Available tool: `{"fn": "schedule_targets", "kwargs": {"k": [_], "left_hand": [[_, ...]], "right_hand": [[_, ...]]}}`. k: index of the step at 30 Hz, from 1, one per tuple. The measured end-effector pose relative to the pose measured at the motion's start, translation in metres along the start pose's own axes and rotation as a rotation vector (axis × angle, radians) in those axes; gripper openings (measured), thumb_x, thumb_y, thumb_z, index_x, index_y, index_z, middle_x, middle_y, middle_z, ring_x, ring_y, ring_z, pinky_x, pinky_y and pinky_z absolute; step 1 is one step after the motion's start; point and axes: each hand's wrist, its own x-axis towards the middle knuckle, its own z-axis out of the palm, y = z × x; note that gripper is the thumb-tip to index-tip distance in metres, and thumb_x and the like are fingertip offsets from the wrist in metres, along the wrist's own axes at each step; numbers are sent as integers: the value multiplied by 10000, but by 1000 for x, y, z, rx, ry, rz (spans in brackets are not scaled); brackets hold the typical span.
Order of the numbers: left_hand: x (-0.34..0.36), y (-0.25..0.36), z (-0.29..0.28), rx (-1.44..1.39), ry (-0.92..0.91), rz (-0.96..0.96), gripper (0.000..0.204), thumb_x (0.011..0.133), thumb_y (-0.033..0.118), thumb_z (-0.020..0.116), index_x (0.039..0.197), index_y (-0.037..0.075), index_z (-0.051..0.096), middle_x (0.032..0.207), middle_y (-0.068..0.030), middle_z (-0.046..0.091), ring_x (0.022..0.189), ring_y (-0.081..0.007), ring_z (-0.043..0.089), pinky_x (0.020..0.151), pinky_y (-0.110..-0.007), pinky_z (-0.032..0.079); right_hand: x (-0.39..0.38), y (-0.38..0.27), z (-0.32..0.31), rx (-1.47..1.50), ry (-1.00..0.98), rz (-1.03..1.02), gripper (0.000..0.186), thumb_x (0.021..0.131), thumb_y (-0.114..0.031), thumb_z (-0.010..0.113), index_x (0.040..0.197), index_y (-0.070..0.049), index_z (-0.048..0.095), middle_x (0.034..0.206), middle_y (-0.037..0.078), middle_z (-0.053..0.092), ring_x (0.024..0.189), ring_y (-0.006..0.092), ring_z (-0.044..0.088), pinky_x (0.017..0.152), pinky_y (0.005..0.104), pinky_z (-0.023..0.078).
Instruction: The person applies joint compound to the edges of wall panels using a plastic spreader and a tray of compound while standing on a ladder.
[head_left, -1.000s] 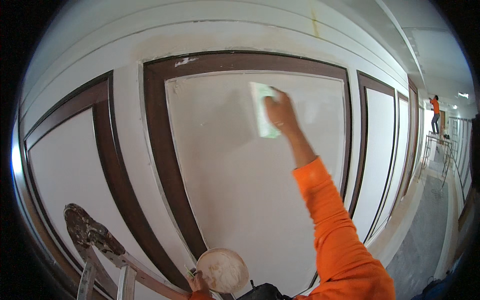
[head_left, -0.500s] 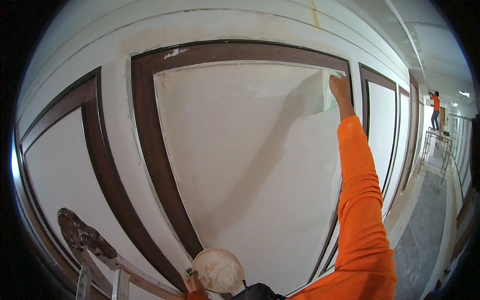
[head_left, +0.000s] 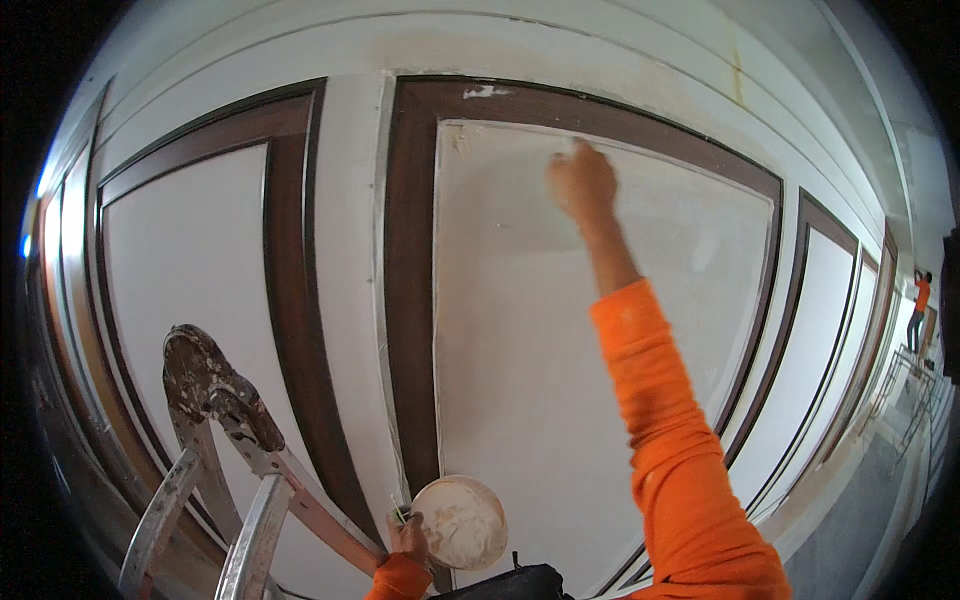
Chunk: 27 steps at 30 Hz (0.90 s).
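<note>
High on a white wall panel, my right hand is closed and smeared by motion. Half a second ago a pale green flat spreader showed in this grip; now the hand hides it. The hand is close to the panel's top edge; whether it touches cannot be told. Low in front of me, my left hand is closed at the left rim of a round tub of whitish paste. A thin pale green thing sticks out by its fingers; its kind is unclear.
Dark brown wood trim frames the panel. A paint-stained stepladder stands at the lower left, close to my left arm. Along the corridor at far right, a person in an orange top stands up high by a metal scaffold.
My right hand has gone from the panel's upper right corner leftward along its top. The view has turned left, bringing more of the ladder into sight. The left hand stays at the tub.
</note>
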Motion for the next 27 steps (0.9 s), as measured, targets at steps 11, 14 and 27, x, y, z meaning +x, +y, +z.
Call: {"fn": "schedule_targets", "kwargs": {"k": [11, 14, 27], "left_hand": [[-1, 11, 10, 1, 48, -59, 387, 820, 114, 565, 1151, 42, 378, 885, -89, 532, 738, -185, 533, 649, -303, 450], [2, 7, 8, -19, -17, -62, 379, 822, 116, 561, 1145, 40, 377, 871, -87, 528, 696, -174, 518, 613, -302, 434], [-2, 1, 7, 132, 21, 113, 352, 813, 101, 539, 1132, 46, 399, 808, -85, 504, 670, -169, 495, 592, -307, 428]], "right_hand": [[-35, -132, 32, 177, -109, -247, 247, 769, -152, 552, 945, 18, 590, 869, 210, 640, 809, 354, 644, 719, 444, 519], [-29, -82, 15, 238, -48, -383, 275, 754, -169, 579, 968, 2, 594, 845, 222, 644, 808, 386, 631, 745, 485, 499], [19, -68, -40, 103, -338, -597, 340, 775, -211, 543, 1083, -94, 627, 863, 210, 648, 824, 382, 623, 774, 450, 489]]}}
